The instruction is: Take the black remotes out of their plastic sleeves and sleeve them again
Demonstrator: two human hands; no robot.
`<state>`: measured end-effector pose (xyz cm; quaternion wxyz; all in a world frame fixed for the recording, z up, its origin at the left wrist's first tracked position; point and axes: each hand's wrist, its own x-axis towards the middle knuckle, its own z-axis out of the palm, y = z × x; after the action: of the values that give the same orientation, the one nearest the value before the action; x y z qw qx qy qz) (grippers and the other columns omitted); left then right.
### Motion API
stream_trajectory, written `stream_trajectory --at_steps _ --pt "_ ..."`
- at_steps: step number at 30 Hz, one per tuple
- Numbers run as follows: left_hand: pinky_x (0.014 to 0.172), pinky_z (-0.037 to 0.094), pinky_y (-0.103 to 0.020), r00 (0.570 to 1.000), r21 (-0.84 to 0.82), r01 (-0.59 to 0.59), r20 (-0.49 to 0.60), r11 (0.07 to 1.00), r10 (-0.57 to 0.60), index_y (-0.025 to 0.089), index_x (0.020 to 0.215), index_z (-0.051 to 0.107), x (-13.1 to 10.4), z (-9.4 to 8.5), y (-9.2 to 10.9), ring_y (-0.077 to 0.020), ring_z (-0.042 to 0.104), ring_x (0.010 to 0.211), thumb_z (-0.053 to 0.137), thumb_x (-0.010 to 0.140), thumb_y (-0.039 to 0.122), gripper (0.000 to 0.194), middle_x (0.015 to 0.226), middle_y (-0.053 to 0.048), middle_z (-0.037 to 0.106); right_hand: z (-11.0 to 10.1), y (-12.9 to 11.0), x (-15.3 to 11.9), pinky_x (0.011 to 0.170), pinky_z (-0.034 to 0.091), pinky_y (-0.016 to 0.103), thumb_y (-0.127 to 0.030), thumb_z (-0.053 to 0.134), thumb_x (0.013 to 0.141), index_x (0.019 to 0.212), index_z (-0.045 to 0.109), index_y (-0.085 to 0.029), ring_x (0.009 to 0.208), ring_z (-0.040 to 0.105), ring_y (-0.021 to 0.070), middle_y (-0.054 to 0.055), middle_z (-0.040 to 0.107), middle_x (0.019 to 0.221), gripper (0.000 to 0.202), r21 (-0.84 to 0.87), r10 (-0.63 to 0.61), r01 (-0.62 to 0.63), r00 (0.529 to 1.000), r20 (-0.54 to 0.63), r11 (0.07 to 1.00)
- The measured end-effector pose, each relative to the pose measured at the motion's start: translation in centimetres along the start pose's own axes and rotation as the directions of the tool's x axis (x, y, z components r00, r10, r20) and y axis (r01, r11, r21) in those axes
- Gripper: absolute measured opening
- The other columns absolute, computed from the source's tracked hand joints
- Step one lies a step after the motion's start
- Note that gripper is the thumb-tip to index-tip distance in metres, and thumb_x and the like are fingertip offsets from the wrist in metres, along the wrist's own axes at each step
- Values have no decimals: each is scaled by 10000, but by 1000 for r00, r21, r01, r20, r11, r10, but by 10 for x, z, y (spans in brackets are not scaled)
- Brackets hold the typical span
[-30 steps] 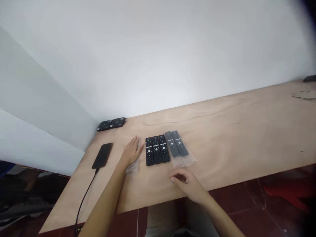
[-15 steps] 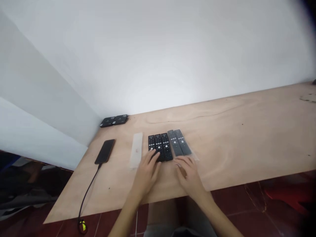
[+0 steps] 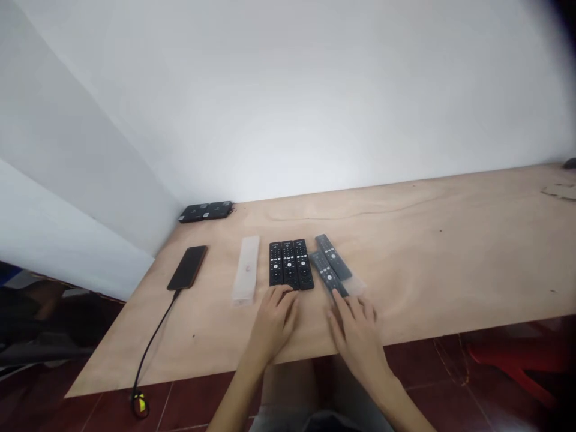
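Three bare black remotes [image 3: 290,264] lie side by side on the wooden table [image 3: 450,252]. My left hand [image 3: 275,317] rests flat just below them, fingertips at their near ends. To their right lie two remotes in clear plastic sleeves; the nearer one [image 3: 328,273] has slid toward me and the other [image 3: 333,257] stays behind it. My right hand [image 3: 356,327] has its fingers on the near end of the slid sleeved remote. An empty clear sleeve [image 3: 246,275] lies left of the bare remotes.
A black phone [image 3: 188,267] with a cable [image 3: 150,342] running off the front edge lies at the left. Two small black boxes [image 3: 206,211] sit in the back corner against the white wall. Cardboard scraps [image 3: 558,191] lie at the far right.
My left hand left the empty sleeve and came to the near ends of the bare remotes. My right hand reached the sleeved remotes and drew one toward me.
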<state>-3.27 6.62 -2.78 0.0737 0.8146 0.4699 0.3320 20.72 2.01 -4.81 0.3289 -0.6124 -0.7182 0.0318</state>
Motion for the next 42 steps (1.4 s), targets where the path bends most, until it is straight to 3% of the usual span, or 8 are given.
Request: stream_trajectory --at_steps 4,8,14,22,26,31,37,42 --pt "1037 589 -494 999 2 -36 35 999 36 225 1228 689 1 0 3 -292 663 1169 586 1069 119 218 1229 -114 697 -10 15 -13 1033 461 626 -365 624 1086 1413 740 -297 1103 610 404 161 727 1175 354 -19 32 -33 998 -55 999" --pt "1003 594 -485 996 -12 -80 23 997 80 226 1192 695 1 -2 5 -288 673 1117 593 1056 104 210 1177 -113 715 -24 50 -16 1050 535 604 -331 649 1053 1284 768 -303 1212 639 390 149 681 1391 262 181 -8 13 1000 -28 983" --pt "908 603 -463 990 -77 -137 -1 988 138 247 1214 696 -4 -5 12 -281 699 1025 623 1051 139 209 1111 -106 729 -61 94 -9 1192 520 588 -294 685 1040 1317 751 -326 1380 631 362 112 698 1431 286 443 -82 -17 976 204 896" --pt "1116 585 -597 963 -198 -73 241 977 121 295 1575 569 -7 -19 9 -386 656 1339 923 866 453 808 1441 -165 686 -58 35 19 1200 515 552 -213 736 973 1374 762 -317 1368 635 342 97 733 1419 415 653 -233 -85 893 385 752" --pt "1067 614 -571 959 -171 -97 248 980 138 317 1522 630 -15 -25 -7 -350 702 1248 888 922 383 656 1351 -138 734 -43 29 34 1212 493 553 -266 794 961 1434 741 -324 1369 641 339 84 724 1472 479 714 -274 -142 858 434 686" --pt "950 652 -511 992 -100 3 124 995 9 307 1440 682 -34 -35 -22 -329 732 1127 810 987 378 476 1246 -124 734 -36 52 40 921 618 464 -411 742 994 1180 839 -255 974 738 293 94 824 1104 262 629 52 -277 935 352 726" --pt "958 642 -476 999 -76 28 35 997 -25 302 1393 689 -40 -36 -22 -312 724 1125 801 994 365 420 1227 -104 721 -33 39 38 999 592 473 -547 750 996 1120 840 -265 1072 743 318 102 817 1155 321 635 96 -314 931 353 705" --pt "968 635 -476 998 -98 32 51 995 -27 298 1393 673 -38 -36 -19 -310 712 1141 783 1009 346 403 1238 -109 705 -30 21 39 1172 511 504 -611 818 944 907 837 -248 1381 652 351 131 720 1457 365 785 144 -432 899 413 444"
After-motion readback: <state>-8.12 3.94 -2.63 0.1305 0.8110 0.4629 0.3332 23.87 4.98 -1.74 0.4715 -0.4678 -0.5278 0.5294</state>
